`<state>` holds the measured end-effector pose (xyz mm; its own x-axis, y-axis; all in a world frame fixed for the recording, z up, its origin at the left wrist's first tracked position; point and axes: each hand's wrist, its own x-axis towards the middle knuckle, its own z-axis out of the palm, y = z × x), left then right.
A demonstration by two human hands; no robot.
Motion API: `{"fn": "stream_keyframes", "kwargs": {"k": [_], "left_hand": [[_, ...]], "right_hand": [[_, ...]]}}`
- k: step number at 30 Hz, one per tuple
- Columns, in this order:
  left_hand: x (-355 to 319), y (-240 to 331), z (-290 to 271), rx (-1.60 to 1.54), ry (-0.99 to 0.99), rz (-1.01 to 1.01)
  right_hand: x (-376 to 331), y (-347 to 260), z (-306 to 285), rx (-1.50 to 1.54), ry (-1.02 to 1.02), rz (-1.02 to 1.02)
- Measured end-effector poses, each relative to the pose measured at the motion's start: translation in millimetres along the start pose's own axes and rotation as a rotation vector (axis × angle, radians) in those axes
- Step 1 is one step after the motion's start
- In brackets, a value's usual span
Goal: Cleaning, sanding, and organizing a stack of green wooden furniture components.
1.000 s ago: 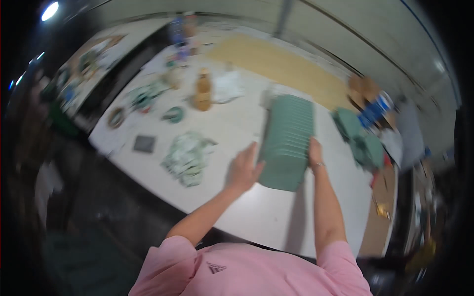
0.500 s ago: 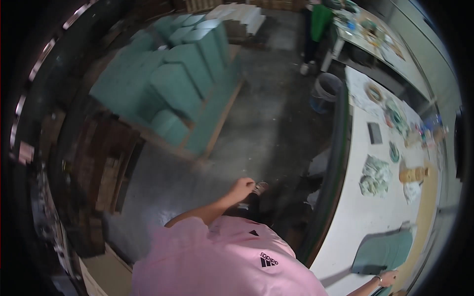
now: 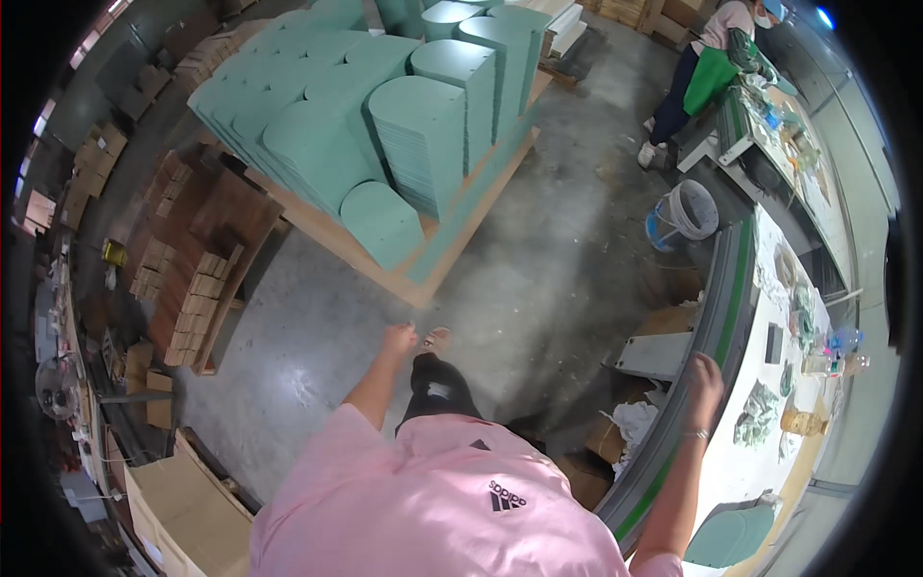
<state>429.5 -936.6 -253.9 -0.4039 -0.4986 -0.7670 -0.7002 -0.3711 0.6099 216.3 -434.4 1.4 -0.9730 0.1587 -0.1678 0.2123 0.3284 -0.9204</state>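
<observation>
My left hand [image 3: 400,338] hangs over the grey floor in front of my body, its fingers curled in with nothing seen in them. Beside the near edge of the long white worktable [image 3: 673,500], my right hand [image 3: 705,389] is raised over the dark, green-striped rail, fingers loosely extended and holding nothing. On the table, past my right forearm, lies a flat green panel [image 3: 731,536] with rounded corners. Ahead to the left, tall stacks of matching green round-topped panels [image 3: 418,135] stand on a wooden pallet [image 3: 423,288]. One panel [image 3: 380,223] leans at their near corner.
A white bucket [image 3: 685,213] stands beyond the table's far end, where a person in a green apron [image 3: 710,82] works at another table. Crumpled cloth [image 3: 758,415] and bottles [image 3: 806,420] lie along the worktable. Wooden blocks [image 3: 199,298] and a cardboard box [image 3: 183,500] are at left.
My right hand has let go of the green panel on the table and moved forward to the rail. My view has turned toward the stacks, and my left hand stays low and curled.
</observation>
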Motion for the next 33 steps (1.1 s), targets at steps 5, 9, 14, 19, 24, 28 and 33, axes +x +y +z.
{"fn": "stream_keyframes", "kwargs": {"k": [5,9,14,19,24,28,33], "left_hand": [[93,30,-58,-0.104,0.002,-0.027],[148,70,-86,-0.241,0.098,0.042],[202,107,-112,-0.524,0.207,0.206],[236,128,-126,-0.451,0.109,-0.001],[233,129,-127,-0.596,0.036,0.031],[234,109,-129,-0.63,-0.023,0.176],[215,102,-111,-0.391,-0.037,0.22]], "right_hand": [[36,73,220,0.191,-0.476,0.343],[25,82,390,0.151,-0.643,0.654],[12,92,552,-0.02,-0.791,0.68],[-3,120,628,-0.054,-0.715,0.799],[-15,136,647,0.079,-0.644,0.838],[-21,158,654,0.287,-0.673,1.038],[-25,146,641,0.658,-0.55,1.078]]}}
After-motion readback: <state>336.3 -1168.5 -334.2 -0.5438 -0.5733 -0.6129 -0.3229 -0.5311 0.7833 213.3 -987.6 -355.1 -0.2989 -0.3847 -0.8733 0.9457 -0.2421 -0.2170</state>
